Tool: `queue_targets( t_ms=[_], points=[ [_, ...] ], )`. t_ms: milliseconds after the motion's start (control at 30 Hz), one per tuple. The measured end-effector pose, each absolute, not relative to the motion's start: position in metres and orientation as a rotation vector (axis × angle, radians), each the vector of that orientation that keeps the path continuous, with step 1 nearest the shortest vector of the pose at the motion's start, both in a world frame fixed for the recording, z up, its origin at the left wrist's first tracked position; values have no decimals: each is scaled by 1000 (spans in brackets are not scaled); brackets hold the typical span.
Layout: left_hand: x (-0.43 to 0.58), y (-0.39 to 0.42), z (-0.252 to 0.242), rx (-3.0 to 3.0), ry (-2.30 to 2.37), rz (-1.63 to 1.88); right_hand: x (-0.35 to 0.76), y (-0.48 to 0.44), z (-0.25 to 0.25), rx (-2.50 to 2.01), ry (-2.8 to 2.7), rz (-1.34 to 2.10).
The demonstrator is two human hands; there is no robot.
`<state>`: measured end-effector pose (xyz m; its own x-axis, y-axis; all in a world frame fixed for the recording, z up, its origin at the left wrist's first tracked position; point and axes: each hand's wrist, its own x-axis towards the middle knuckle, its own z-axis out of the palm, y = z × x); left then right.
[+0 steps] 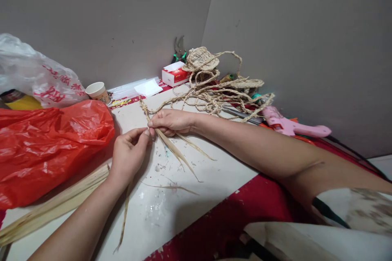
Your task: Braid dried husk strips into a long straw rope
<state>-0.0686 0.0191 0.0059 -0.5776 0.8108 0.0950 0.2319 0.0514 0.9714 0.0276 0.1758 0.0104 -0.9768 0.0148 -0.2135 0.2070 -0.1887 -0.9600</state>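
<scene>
Both hands meet over a white board, pinching the end of a braided straw rope. My right hand is closed on it, thumb on top, and dry straw strips fan out beneath its fingers toward me. My left hand is closed too, thumb and forefinger pressed together against a strand at the same spot. Another straw strip hangs down from below the left hand. The braid runs back from the hands to a tangled heap of straw rope.
A red plastic bag and flat dry leaves lie left. Behind stand a paper cup, a red tissue box and green-handled pruning shears. A pink glue gun rests at right. Grey walls close off the back.
</scene>
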Motion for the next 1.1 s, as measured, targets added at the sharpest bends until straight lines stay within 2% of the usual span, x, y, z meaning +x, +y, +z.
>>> queue_targets(
  t_ms=[133, 300, 567, 833, 1100],
  points=[
    [-74, 26, 11, 705, 1437, 1545, 27, 178, 10, 254, 1935, -2286],
    [-77, 28, 15, 624, 1348, 1493, 28, 178, 10, 226, 2003, -2238],
    [-78, 29, 14, 601, 1422, 1485, 28, 175, 10, 246, 2117, -2184],
    [-80, 29, 12, 923, 1790, 1498, 30, 168, 14, 385, 2368, -2022],
    [-79, 28, 18, 993, 1936, 1455, 25, 151, 17, 696, 1906, -2403]
  ],
)
